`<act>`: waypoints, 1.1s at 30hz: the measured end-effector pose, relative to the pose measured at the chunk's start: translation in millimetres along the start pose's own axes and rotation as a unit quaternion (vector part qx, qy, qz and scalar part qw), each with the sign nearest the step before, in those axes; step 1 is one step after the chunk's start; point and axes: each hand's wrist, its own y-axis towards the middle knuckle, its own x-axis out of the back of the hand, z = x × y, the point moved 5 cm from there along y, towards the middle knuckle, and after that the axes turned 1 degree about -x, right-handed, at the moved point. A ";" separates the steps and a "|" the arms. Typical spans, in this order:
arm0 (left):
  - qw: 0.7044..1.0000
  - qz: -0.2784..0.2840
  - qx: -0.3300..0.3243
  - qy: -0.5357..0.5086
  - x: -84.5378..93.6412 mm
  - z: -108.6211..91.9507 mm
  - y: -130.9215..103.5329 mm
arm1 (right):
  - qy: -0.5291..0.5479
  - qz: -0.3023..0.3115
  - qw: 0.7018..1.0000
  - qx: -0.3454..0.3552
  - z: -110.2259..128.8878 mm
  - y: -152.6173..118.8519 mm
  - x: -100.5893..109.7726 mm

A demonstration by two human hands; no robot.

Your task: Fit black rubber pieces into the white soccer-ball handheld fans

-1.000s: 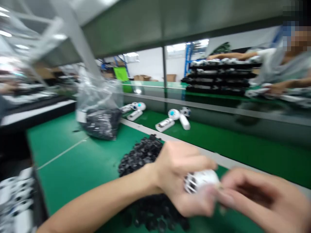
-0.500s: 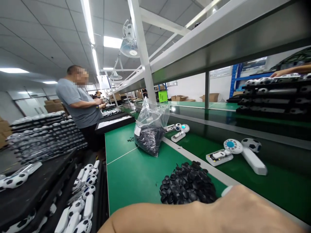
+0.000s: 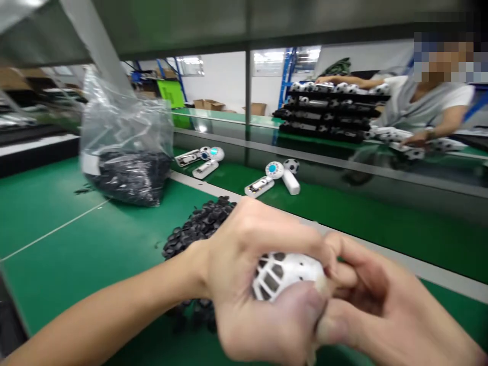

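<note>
A clear bag [image 3: 125, 137] is sitting on the green bench [image 3: 57, 249], slumped and open at the top, and it is holding a dark heap of small black parts in its lower half; a white label is showing on its left side, too blurred to read. Nearer than the bag, a loose pile [image 3: 198, 226] of the same black parts is lying on the bench, partly hidden behind the left forearm. No writing is coming through legibly anywhere. Just in front of the pile, the left hand [image 3: 251, 284] is wrapping its fingers closed around a white shell [image 3: 282, 272] — a rounded plastic piece with a lattice of open cut-outs, dark showing through the gaps. The right hand [image 3: 373, 310] is pressing against the shell's right end, its fingers curled in and pinching there, though motion blur is hiding whether it is holding anything of its own. Beyond the pile, on the darker belt [image 3: 381, 223], two sets of white fans [image 3: 274, 178] with football-patterned heads are lying — one set close to the bag, the other further right. Far behind the belt, stacked black trays [image 3: 328, 114] are carrying more football pieces, and another person's arm [image 3: 438, 124] is reaching beside them.
</note>
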 end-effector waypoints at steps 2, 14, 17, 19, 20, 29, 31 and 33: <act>0.999 0.022 0.032 -0.009 2.3 -2.5 7.7 | 0.050 0.034 0.998 -0.012 12.5 -1.0 -15.5; 0.992 0.119 0.031 -0.015 -5.6 5.1 13.0 | 0.113 0.092 0.989 -0.003 10.7 -6.5 -12.2; 0.990 0.133 0.041 -0.021 -5.9 6.2 11.9 | 0.112 0.073 0.991 0.002 12.0 -5.5 -9.0; 0.990 0.131 0.049 -0.028 -5.6 6.8 10.2 | 0.094 0.077 0.992 -0.014 12.6 -5.1 -8.2; 0.990 0.127 0.051 -0.034 -5.5 6.8 9.4 | 0.085 0.085 0.992 -0.024 12.8 -5.1 -8.6; 0.992 0.053 0.043 -0.106 -4.6 26.0 5.6 | 0.053 -0.017 0.996 0.070 16.4 -7.8 -11.5; 0.993 0.027 0.018 -0.116 -3.3 30.0 4.2 | 0.036 -0.024 0.996 0.081 14.1 -6.5 -12.3; 0.995 0.025 0.013 -0.096 -4.1 32.4 1.8 | 0.045 -0.013 0.997 0.065 11.8 -3.9 -12.1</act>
